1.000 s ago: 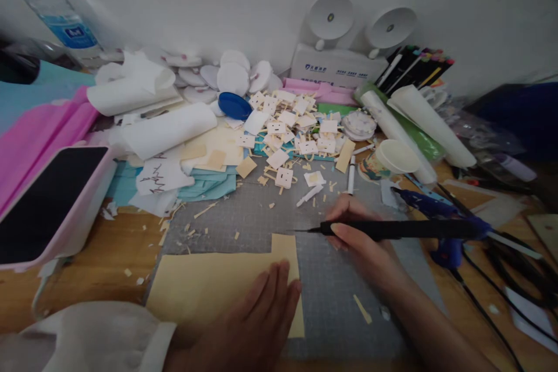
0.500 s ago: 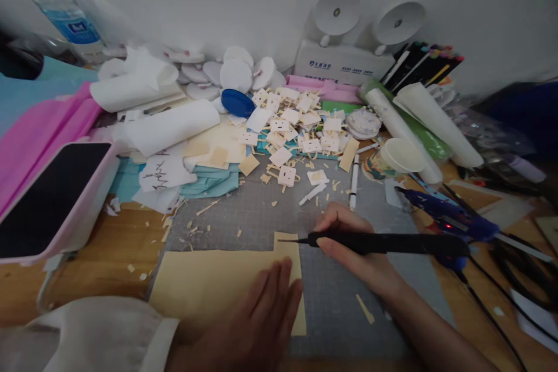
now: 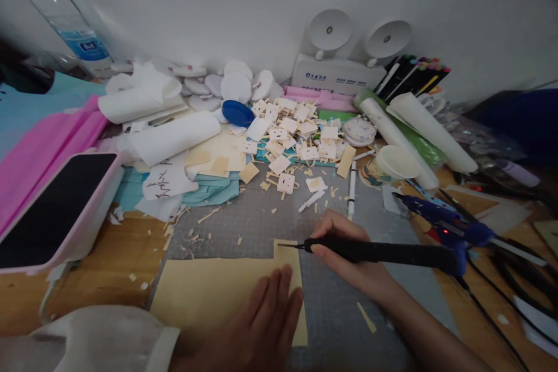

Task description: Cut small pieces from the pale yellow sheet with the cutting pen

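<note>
A yellow sheet (image 3: 209, 290) lies on the grey cutting mat (image 3: 244, 221), with a narrow tab sticking up at its top right corner. Flat on the sheet's right part rests my left hand (image 3: 265, 319), fingers stretched out. My right hand (image 3: 344, 250) is closed round a black corded tool (image 3: 392, 253) with a thin metal tip. That tip points left and lies over the tab; whether it touches the paper cannot be made out.
Behind are a pile of small white paper figures (image 3: 285, 133), a blue lid (image 3: 238, 113) and white rolls (image 3: 174, 136). A phone (image 3: 61, 203) is at left. Paper cups (image 3: 394, 164) and a blue glue gun (image 3: 449, 221) with cables stand or lie at right.
The whole view has shifted slightly, so things appear a little lower. Both hands keep nearly the same place over the sheet, and the tool tip is still over the tab.
</note>
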{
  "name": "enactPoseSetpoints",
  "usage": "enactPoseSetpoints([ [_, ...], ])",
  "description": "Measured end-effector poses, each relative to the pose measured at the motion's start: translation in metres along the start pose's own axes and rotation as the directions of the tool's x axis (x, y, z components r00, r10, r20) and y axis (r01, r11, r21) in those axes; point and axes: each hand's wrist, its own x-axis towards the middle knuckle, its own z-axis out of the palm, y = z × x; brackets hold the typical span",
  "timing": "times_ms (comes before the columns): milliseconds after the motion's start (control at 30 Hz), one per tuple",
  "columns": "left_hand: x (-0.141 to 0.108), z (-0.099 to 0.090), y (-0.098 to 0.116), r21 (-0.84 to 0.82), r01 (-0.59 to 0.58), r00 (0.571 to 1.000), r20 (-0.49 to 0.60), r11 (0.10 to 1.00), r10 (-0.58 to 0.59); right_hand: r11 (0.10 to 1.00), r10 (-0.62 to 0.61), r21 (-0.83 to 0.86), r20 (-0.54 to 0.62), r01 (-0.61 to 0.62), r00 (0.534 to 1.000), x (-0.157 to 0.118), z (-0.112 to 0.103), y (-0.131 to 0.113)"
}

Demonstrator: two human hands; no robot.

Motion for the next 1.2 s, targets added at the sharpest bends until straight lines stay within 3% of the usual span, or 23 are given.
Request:
enactPoseSetpoints([
  [233,0.0019,-0.0073,-0.0037,0.008,-0.018,1.0,0.011,1.0,0.018,0.999,-0.025,-0.026,-0.003,0.025,1.0,-0.0007,0.0009,0.0036],
  [400,0.0012,-0.0055,-0.0012,0.021,-0.004,1.0,-0.03,1.0,0.004,1.0,-0.012,-0.004,0.023,0.012,1.0,0.0001,-0.0001,0.0042],
  [533,0.0005,-0.0071,-0.0021,0.004,-0.008,1.0,0.009,1.0,0.008,1.0,-0.02,-0.018,0.019,0.021,1.0,-0.0004,-0.0004,0.004],
  [1200,0.0,-0.0024,0.0004,-0.023,-0.003,1.0,-0.002,1.0,0.003,1.0,-0.028,-0.011,0.007,0.028,1.0,-0.0012,0.0002,0.0021],
])
